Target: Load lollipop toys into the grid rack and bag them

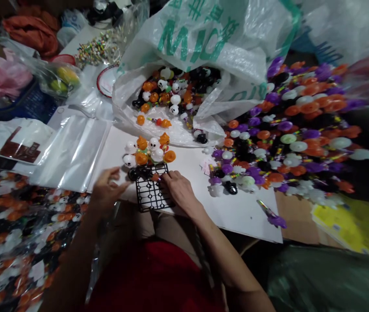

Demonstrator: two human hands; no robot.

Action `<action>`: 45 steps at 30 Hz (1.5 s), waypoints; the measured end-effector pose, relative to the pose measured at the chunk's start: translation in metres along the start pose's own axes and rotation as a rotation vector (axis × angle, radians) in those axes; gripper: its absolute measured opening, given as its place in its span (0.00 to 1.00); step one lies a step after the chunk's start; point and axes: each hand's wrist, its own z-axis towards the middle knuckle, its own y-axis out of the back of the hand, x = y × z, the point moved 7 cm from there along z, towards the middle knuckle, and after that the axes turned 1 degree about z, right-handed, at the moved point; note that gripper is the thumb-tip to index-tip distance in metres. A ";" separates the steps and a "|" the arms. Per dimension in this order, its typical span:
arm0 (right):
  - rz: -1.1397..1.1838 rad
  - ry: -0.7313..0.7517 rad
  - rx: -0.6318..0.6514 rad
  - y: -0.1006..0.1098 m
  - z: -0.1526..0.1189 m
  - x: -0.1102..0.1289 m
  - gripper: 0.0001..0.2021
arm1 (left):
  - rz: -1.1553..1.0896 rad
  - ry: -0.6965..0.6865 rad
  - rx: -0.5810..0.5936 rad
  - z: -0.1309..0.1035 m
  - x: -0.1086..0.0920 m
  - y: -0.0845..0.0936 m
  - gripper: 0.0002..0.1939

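A black plastic grid rack (150, 197) lies at the near edge of the white board, in front of me. Orange pumpkin heads (142, 158) and white skull heads (129, 160) stand clustered at its far side. Black-headed pieces (134, 174) are at its far left corner. My right hand (181, 193) rests over the rack's right side, its fingertips closed on a small figure-topped stick (156, 177) with an orange-red part showing. My left hand (109, 187), slightly blurred, is left of the rack with fingers apart and nothing visible in them.
Behind the rack, an open white plastic bag (204, 125) holds many figure-topped pieces. A large pile of similar pieces (288, 134) spreads to the right; a purple-topped one (277, 221) lies alone. Clear plastic sleeves (70, 151) and bagged pieces (11, 242) are at left.
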 end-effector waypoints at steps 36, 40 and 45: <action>-0.052 0.062 -0.340 0.065 0.111 -0.083 0.11 | 0.296 -0.532 -0.215 0.008 -0.065 -0.041 0.17; -0.015 0.198 -0.241 0.046 0.018 -0.081 0.07 | 0.251 -0.519 -0.241 0.003 -0.065 -0.040 0.18; 0.002 -0.009 -0.324 0.036 -0.027 -0.070 0.09 | 0.263 -0.491 -0.283 -0.006 -0.067 -0.043 0.19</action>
